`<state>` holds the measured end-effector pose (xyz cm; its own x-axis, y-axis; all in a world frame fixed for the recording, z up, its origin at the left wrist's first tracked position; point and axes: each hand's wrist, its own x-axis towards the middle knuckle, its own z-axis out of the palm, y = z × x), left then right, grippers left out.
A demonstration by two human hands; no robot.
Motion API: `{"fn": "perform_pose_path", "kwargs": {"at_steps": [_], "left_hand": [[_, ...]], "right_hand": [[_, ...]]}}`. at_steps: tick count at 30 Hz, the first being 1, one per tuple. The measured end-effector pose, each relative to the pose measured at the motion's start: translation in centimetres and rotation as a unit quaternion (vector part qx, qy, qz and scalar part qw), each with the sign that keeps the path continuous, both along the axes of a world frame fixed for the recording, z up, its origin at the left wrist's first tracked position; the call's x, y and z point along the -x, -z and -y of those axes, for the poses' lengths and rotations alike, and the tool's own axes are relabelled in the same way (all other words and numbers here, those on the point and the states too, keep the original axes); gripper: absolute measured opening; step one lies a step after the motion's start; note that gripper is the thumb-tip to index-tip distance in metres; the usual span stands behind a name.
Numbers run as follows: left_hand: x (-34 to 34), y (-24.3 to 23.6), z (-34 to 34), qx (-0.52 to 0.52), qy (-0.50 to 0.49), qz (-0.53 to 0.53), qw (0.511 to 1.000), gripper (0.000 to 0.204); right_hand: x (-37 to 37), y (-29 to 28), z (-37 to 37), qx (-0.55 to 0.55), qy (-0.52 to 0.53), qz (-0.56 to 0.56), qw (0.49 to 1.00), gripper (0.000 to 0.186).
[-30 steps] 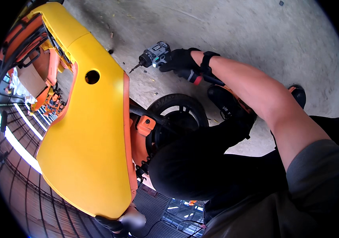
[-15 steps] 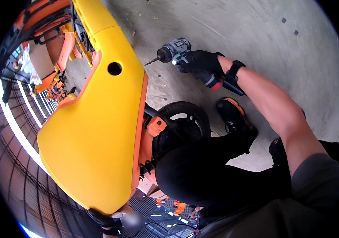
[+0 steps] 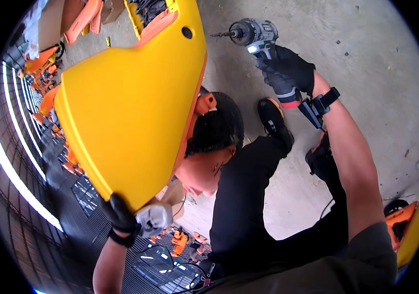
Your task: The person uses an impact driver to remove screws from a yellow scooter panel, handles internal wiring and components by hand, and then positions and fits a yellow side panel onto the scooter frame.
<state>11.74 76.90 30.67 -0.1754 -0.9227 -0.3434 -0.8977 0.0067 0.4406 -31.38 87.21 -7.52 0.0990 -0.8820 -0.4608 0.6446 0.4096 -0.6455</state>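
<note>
From where I stand, the yellow body panel [image 3: 131,117] fills the ten o'clock side, broad and tilted, an orange rim running down its three o'clock edge and a round dark hole [image 3: 186,33] toward its one o'clock corner. Down at eight o'clock the worker's left hand [image 3: 118,213], in a black glove, has its fingers curled over the panel's lowest corner, gripping it (the thumb is hidden from me). Just beside that glove is some crumpled translucent wrap [image 3: 153,219]. At one o'clock the right hand [image 3: 287,68], gloved too, wraps its fingers around the handle of a grey-and-black cordless drill [image 3: 261,34], its white lamp lit, its bit pointing toward nine, apart from the panel. A black-tyred wheel [image 3: 233,115] shows past the panel's three o'clock edge, near a black shoe [image 3: 272,117] on the concrete floor [image 3: 317,29].
</note>
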Motion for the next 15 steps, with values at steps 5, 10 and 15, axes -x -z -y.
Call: {"fn": "perform_pose_path", "kwargs": {"at_steps": [5, 10, 15], "left_hand": [[5.8, 1.8, -0.3, 0.112, 0.146, 0.026, 0.983, 0.045], [7.7, 1.3, 0.4, 0.143, 0.249, 0.112, 0.951, 0.035], [8.3, 0.5, 1.0, 0.183, 0.307, 0.109, 0.928, 0.040]], "right_hand": [[0.6, -10.0, -2.4, -0.018, -0.012, -0.008, 1.000, 0.027], [-1.7, -17.4, -5.7, 0.004, 0.011, 0.019, 1.000, 0.031], [-4.9, -23.9, -8.3, -0.032, 0.019, 0.071, 0.997, 0.034]]}}
